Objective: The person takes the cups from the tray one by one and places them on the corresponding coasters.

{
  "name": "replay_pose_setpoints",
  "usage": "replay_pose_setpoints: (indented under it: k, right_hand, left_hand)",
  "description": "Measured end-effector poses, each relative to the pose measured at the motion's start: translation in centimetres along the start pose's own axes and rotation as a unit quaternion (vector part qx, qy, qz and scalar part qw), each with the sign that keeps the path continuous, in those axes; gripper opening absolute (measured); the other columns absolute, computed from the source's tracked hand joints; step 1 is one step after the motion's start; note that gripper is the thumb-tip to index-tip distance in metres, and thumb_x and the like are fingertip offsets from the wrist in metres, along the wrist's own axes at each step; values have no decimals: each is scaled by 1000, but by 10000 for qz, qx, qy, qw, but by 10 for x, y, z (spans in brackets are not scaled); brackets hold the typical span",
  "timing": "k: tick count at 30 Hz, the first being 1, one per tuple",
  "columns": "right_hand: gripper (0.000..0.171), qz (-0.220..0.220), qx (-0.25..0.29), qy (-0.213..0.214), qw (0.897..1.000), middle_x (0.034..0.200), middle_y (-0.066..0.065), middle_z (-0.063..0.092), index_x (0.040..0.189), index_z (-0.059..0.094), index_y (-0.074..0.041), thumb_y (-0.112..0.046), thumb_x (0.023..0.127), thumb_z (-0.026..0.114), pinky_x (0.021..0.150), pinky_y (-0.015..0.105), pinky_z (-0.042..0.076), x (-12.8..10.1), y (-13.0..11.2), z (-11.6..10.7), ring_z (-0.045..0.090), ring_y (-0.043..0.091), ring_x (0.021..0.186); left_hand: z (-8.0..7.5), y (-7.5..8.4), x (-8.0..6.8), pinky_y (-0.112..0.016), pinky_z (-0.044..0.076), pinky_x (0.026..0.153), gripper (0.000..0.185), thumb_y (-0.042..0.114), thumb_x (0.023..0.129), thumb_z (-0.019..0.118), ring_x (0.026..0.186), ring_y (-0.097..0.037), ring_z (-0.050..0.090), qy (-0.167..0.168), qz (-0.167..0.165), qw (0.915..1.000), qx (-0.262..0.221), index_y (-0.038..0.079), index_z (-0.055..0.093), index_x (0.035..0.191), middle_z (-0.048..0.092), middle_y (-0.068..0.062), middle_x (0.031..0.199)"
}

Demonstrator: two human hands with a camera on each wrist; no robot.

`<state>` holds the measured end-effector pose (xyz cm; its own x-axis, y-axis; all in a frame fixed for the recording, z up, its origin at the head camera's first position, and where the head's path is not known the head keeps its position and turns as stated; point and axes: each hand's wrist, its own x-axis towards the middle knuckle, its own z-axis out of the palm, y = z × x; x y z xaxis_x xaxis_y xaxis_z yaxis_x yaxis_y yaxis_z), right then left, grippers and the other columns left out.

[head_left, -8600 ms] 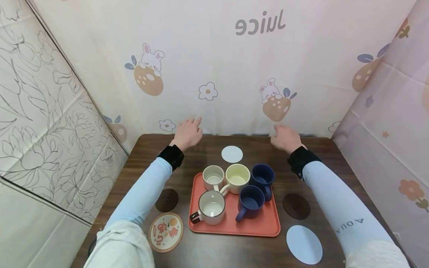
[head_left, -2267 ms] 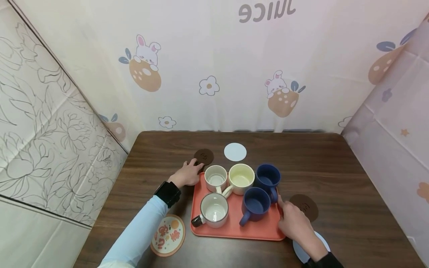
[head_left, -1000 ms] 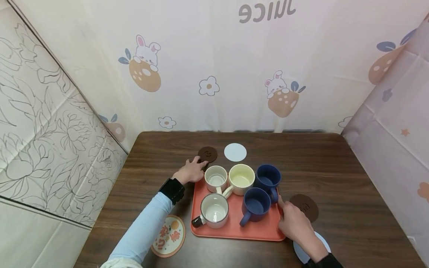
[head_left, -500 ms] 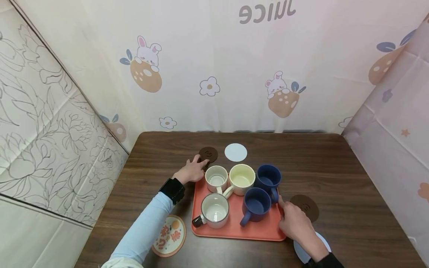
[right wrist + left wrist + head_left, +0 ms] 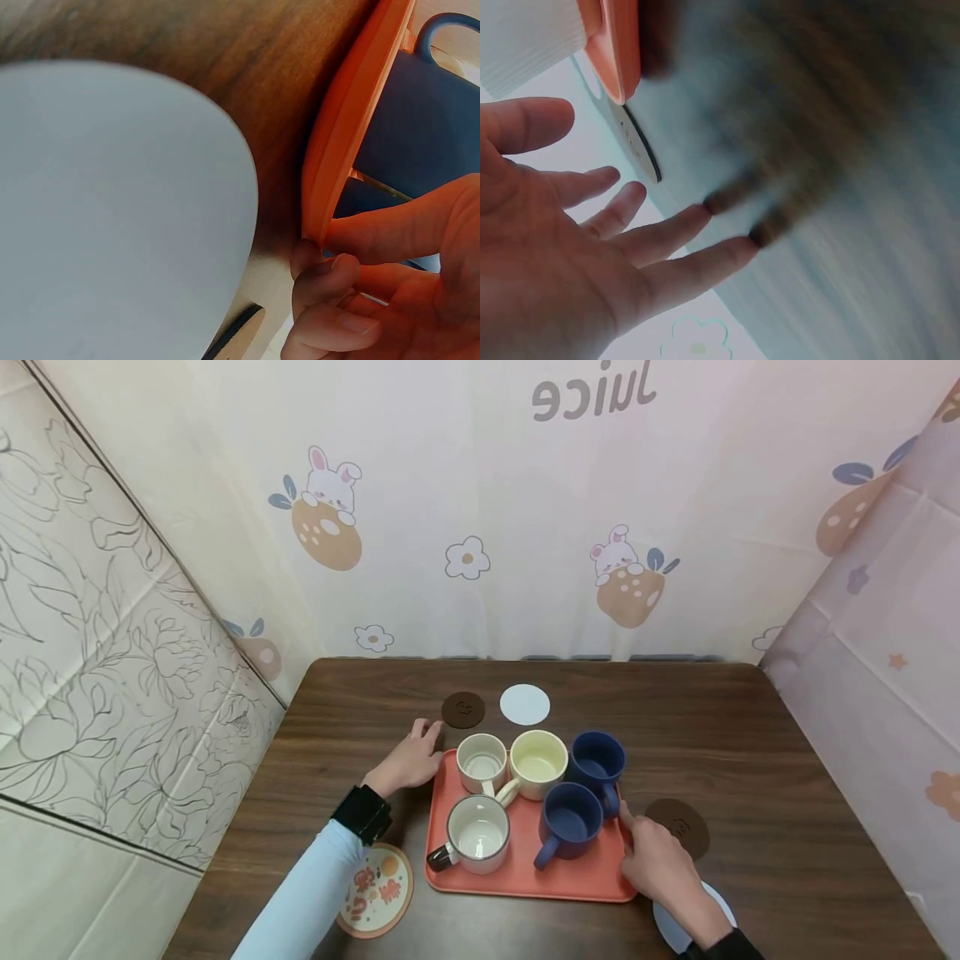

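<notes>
My right hand (image 5: 658,858) pinches the right rim of a coral tray (image 5: 517,881); in the right wrist view its thumb (image 5: 390,229) lies over the rim and its other fingers are curled below. My left hand (image 5: 408,762) is by the tray's back left corner, fingers spread and holding nothing in the left wrist view. Just beyond it lies a dark brown coaster (image 5: 463,710). On the tray stand a small white mug (image 5: 482,760), a pale yellow mug (image 5: 538,762), two navy mugs, one behind (image 5: 597,758) the other, and a white mug with a black handle (image 5: 478,833).
A white coaster (image 5: 525,704) lies behind the tray. A patterned round coaster (image 5: 378,893) is at its front left. Right of the tray are another brown coaster (image 5: 678,828) and a pale blue one (image 5: 670,929), partly under my right wrist. A printed curtain (image 5: 465,485) hangs behind the wooden table.
The brown coaster from the tray's left side now lies behind it, beside the white one. My left hand has left that coaster and drawn back leftward. My right hand came down to the tray rim.
</notes>
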<state>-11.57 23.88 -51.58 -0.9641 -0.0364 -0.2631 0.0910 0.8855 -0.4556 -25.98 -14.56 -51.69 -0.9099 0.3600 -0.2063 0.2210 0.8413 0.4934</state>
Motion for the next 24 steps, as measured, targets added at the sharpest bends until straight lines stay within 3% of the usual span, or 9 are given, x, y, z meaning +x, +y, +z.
replay_pose_setpoints:
  k: [6,10,14,18,24]
  right_hand:
    - [73,50,15,-91,9999,110,23,67,151,45,11,4,83,67,63,42,42,1,-1,0,53,27,77]
    - [74,58,37,-143,9999,106,22,66,151,44,12,4,82,69,62,41,43,2,-2,-2,53,28,76]
    - [75,141,93,-162,9997,100,18,64,151,43,13,5,82,69,60,39,43,3,-3,-2,53,26,73]
    - [73,158,95,-137,9997,98,17,62,151,43,13,6,82,68,60,39,42,3,-4,0,53,26,72]
    - [73,118,24,-90,9999,98,17,63,150,45,12,5,82,68,60,40,42,1,-4,-1,53,27,73]
  left_hand:
    - [5,-9,-43,-58,41,111,57,18,108,48,140,-43,47,147,-41,9999,-32,-3,36,160,30,-24,162]
    - [11,-6,-72,-61,45,106,56,22,109,53,139,-45,46,203,-145,9997,70,2,39,159,32,-22,160]
    - [14,3,-99,-65,48,100,57,27,107,62,136,-47,48,260,-525,9981,211,9,45,158,32,-20,160]
    - [21,7,-127,-71,47,96,60,35,104,67,135,-49,47,116,-1071,9931,469,12,49,157,34,-21,160]
    - [36,11,-163,-75,47,85,81,49,93,79,130,-52,46,-174,-1641,9844,602,11,47,157,41,-24,152]
